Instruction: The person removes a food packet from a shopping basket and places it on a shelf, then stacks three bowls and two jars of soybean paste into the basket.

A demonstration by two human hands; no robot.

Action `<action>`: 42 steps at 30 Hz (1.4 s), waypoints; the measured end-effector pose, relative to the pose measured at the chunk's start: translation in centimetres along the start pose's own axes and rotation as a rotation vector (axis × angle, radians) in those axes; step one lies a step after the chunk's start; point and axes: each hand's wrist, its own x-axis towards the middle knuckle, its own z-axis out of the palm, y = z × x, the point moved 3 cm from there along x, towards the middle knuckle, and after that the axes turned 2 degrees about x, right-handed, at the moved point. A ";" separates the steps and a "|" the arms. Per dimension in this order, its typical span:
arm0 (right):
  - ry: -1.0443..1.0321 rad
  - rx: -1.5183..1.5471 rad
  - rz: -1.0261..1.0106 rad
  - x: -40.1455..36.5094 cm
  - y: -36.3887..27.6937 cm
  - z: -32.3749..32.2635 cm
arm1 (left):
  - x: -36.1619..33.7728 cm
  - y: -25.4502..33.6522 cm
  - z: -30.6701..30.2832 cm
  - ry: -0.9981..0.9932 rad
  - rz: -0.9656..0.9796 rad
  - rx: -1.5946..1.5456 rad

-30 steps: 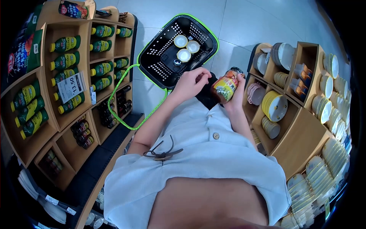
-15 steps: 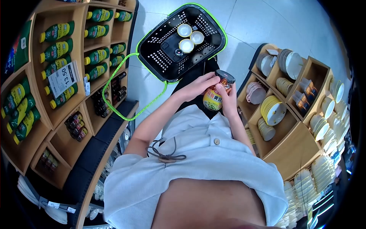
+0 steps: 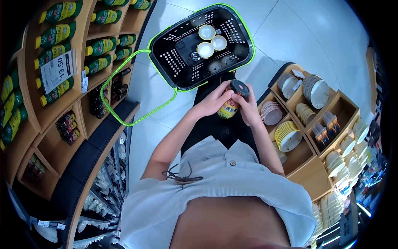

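Between my two hands is a glass jar of sauce (image 3: 228, 109) with a dark lid and a yellow-and-green label. My left hand (image 3: 214, 101) wraps the jar's left side, its thumb across the front. From the right, my right hand (image 3: 247, 108) grips the same jar, thumb just under the lid. The jar leans, lid up and to the right, above my dark trousers. Beyond my hands stands a black shopping basket (image 3: 166, 32) with a green rim. Three small bowls (image 3: 205, 50) lie in it, beside a small round dark-topped item (image 3: 195, 56).
The basket's green handle (image 3: 143, 119) hangs out to the left. Shelves at left hold green bottles (image 3: 58, 34), small dark jars (image 3: 67, 125) and a price card (image 3: 57, 71). At right, a wooden shelf unit (image 3: 309, 176) carries stacked plates (image 3: 287, 136). Pale floor tiles (image 3: 286, 33) lie beyond.
The jar has tipped, its lid now turned more toward me, and has moved slightly left and down. Both hands still hold it. The whole view has shifted a little.
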 end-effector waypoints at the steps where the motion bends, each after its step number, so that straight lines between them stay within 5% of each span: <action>1: -0.022 -0.031 0.063 0.3 -0.2 0.0 | -0.1 -0.2 -0.3 0.008 0.022 0.019; 5: -0.179 -0.451 -0.117 2.7 -1.0 0.4 | -0.1 -1.0 -2.1 0.088 0.089 0.102; 10: -0.240 -0.916 -0.366 6.7 -2.6 4.5 | 1.5 -3.1 -5.3 0.408 0.290 -0.195; 13: -0.395 -1.274 -0.564 11.3 -0.2 5.0 | 2.4 -3.2 -8.1 0.839 -0.237 -0.594; 14: -0.460 -1.352 -0.636 13.1 0.7 5.0 | 3.1 -4.8 -9.7 0.807 -0.326 -0.704; 17: -0.578 -1.395 -0.662 18.1 4.0 5.5 | 6.3 -8.2 -14.4 0.462 -0.186 -0.830; 22: -0.624 -1.313 -0.690 28.6 11.2 3.2 | 12.1 -15.2 -21.8 0.894 0.076 -0.383; 30: -0.435 -1.143 -0.769 40.7 19.3 0.1 | 19.7 -22.5 -31.1 1.009 0.205 -0.259; 36: -0.220 -1.301 -0.516 46.2 23.7 -2.7 | 23.6 -27.2 -35.2 1.030 -0.079 -0.192; 42: -0.108 -1.568 -0.641 48.6 25.1 -4.1 | 25.3 -31.3 -37.2 0.933 -0.163 -0.264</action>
